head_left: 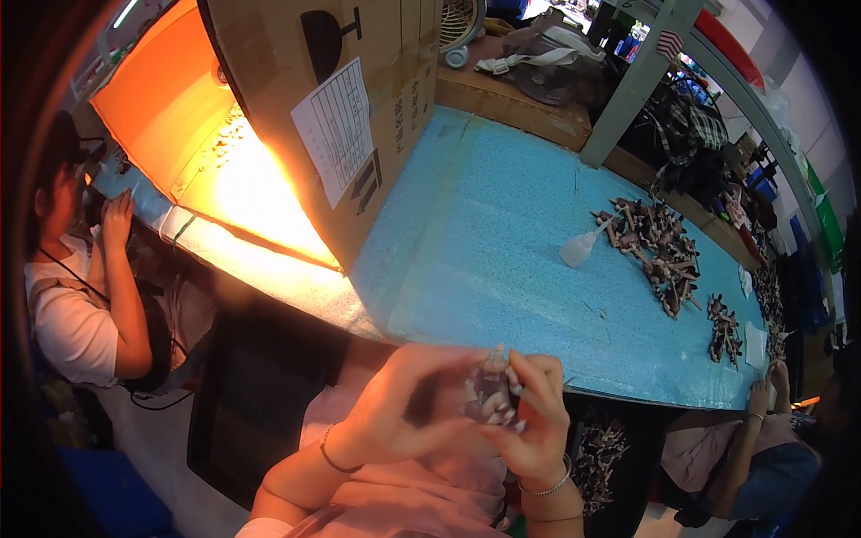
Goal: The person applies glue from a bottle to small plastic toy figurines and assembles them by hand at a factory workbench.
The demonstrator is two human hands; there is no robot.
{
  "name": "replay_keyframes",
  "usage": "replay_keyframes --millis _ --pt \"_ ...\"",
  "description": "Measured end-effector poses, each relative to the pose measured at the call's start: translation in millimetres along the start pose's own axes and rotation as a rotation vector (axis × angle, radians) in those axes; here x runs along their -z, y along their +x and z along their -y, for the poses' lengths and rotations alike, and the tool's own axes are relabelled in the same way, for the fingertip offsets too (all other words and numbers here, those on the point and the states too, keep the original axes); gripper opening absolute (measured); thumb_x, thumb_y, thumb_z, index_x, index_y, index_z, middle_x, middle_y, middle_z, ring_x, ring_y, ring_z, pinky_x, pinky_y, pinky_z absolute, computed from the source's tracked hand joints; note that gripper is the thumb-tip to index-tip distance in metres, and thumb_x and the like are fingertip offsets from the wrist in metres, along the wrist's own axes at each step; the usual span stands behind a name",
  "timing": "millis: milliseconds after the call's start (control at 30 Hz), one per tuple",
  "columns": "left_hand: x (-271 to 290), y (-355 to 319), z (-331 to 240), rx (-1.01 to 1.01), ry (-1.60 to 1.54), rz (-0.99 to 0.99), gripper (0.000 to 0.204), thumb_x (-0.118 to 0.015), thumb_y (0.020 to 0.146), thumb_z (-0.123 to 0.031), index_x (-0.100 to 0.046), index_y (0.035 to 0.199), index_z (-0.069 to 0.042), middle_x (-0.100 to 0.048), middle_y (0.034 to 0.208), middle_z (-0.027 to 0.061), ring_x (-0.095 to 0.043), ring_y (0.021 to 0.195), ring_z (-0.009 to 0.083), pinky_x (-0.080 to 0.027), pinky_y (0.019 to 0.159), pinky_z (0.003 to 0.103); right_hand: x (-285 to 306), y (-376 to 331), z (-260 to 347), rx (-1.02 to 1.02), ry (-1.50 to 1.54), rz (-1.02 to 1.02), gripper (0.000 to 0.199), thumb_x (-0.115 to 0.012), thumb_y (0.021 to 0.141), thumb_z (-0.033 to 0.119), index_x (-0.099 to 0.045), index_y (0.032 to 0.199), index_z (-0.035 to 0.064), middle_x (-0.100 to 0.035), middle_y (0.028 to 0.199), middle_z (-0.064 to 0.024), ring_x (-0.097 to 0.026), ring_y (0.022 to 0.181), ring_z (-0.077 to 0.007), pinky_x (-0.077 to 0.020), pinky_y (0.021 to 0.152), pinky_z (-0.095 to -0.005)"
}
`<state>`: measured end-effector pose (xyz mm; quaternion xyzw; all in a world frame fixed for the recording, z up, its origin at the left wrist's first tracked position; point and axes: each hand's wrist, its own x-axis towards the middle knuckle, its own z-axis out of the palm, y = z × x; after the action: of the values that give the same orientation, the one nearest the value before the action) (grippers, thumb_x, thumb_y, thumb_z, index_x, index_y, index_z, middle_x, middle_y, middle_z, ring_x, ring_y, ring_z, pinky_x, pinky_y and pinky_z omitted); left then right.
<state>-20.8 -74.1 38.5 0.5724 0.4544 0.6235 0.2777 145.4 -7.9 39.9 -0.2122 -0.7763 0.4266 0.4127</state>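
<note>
Left grip (395,403), right grip (538,417), curved around mottled object (492,396)

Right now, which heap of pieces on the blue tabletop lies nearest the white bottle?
The large heap: the white bottle points its nozzle at it; other heaps lie farther right.

The hands (538,414) partly hide the blurred small pieces (494,396).

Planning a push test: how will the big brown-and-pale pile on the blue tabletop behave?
The pile will likely spread rather than slide as one; its small pieces look loose. Snagging seems likely too, since thin ends stick out and overlap. Rolling looks unlikely, given the irregular shapes. Weight is hard to judge.
</note>
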Motion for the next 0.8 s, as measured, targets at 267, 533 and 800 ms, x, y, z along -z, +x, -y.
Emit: replay_keyframes --millis 267,533,800 --pt "-4 0 0 -0.349 0.254 0.058 0.057 -0.066 0.063 0.008 -0.049 0.117 -0.002 -0.056 0.111 0.0171 -0.058 0.096 0.0297 -0.049 0.08 0.035 3 4 25 0.364 -0.459 0.006 0.052 -0.071 0.059 0.007 -0.064 0.109 0.0175 -0.048 0.089 -0.0063 -0.053 0.076 -0.0197 -0.0437 0.057 -0.0266" --pt "-11 -8 14 -0.23 0.142 0.084 0.053 -0.065 0.062 0.008 -0.048 0.111 -0.005 -0.054 0.111 0.0178 -0.057 0.097 0.0305 -0.049 0.08 0.035 10 3 35 0.305 -0.634 0.141 0.047 -0.066 0.068 0.011 -0.063 0.113 0.024 -0.044 0.078 -0.0045 -0.047 0.062 -0.0179 -0.0345 0.046 -0.0276" --pt "-15 -8 18 -0.199 0.12 0.125 0.053 -0.065 0.062 0.007 -0.047 0.11 -0.006 -0.054 0.109 0.0181 -0.056 0.095 0.0305 -0.048 0.079 0.035 14 -4 36 0.259 -0.643 0.173 0.049 -0.064 0.071 0.01 -0.06 0.117 0.0234 -0.044 0.082 -0.0043 -0.047 0.07 -0.0191 -0.0369 0.056 -0.0301"
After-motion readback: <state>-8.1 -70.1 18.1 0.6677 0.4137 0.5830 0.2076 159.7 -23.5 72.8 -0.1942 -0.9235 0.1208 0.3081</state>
